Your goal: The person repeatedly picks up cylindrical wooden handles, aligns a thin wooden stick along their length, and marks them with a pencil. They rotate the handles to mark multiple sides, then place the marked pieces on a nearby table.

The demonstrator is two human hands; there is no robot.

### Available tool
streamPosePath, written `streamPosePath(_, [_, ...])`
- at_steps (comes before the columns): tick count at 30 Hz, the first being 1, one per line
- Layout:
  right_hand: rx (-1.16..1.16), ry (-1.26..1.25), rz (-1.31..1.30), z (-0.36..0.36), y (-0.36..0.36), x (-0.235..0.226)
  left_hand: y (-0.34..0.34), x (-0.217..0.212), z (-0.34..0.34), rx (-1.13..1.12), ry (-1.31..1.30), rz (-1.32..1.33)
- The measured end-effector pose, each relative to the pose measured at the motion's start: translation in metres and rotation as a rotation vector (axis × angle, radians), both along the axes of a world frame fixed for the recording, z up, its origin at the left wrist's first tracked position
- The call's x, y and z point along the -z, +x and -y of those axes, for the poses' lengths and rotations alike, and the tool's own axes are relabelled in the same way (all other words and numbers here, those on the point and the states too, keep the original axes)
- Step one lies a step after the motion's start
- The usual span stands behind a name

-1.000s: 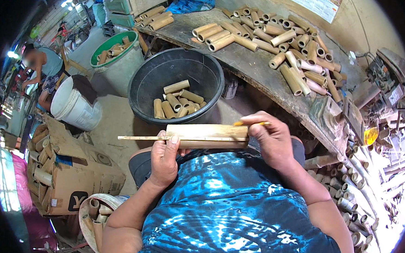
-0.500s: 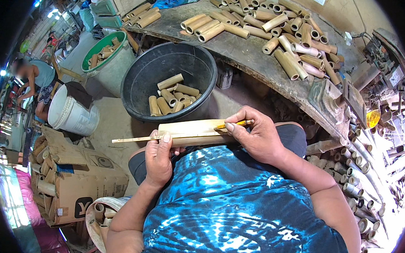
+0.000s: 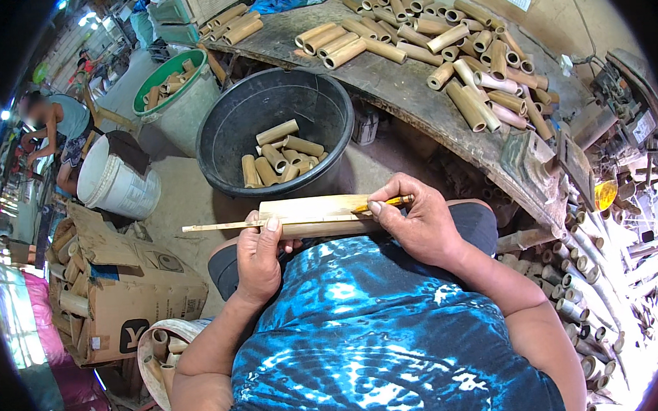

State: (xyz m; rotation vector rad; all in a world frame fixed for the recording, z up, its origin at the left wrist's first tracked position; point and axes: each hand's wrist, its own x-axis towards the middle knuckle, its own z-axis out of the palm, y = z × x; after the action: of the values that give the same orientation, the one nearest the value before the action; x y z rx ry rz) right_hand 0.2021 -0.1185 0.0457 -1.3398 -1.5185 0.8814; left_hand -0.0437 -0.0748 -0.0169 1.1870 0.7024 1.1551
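Observation:
A pale bamboo tube (image 3: 310, 206) lies crosswise in front of my body. Along its length rests a thin bamboo strip (image 3: 221, 226), whose left end sticks out past the tube. My left hand (image 3: 259, 259) is closed round the left end of the tube, its thumb pressing the strip down. With my right hand (image 3: 418, 223) I pinch a yellow pencil (image 3: 396, 200); its tip is at the strip's upper edge on the tube. The right end of the tube is partly hidden by my right hand.
Beyond the tube stands a black tub (image 3: 219, 137) with several cut bamboo pieces. A wooden bench (image 3: 289, 46) carries many more tubes. To the left are a green-rimmed bin (image 3: 177, 128), a white bucket (image 3: 121, 188), a cardboard box (image 3: 150, 292) and a person (image 3: 71, 119) at work.
The pencil tip and my right hand have shifted very slightly to the right along the strip. The tube and my left hand stay almost where they were.

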Motion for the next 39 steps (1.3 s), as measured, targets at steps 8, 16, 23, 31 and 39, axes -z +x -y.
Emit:
streamPosePath(8, [0.06,0.013,-0.038,-0.004,-0.001,-0.004,0.001,0.0,0.001,0.001,0.012,0.018])
streamPosePath(16, [-0.141,0.002,-0.069,-0.014,-0.033,-0.018,0.003,-0.002,0.004,-0.003,0.051,0.002])
streamPosePath(23, [-0.106,0.041,0.016,-0.021,-0.039,-0.01,0.0,-0.001,0.003,0.006,0.052,-0.039])
streamPosePath(31, [-0.095,0.072,0.028,-0.021,-0.038,-0.006,0.001,-0.001,0.004,0.004,0.042,-0.033])
streamPosePath(39, [-0.093,0.045,0.054,-0.021,-0.036,-0.004,0.003,-0.003,0.006,0.0,0.041,-0.033])
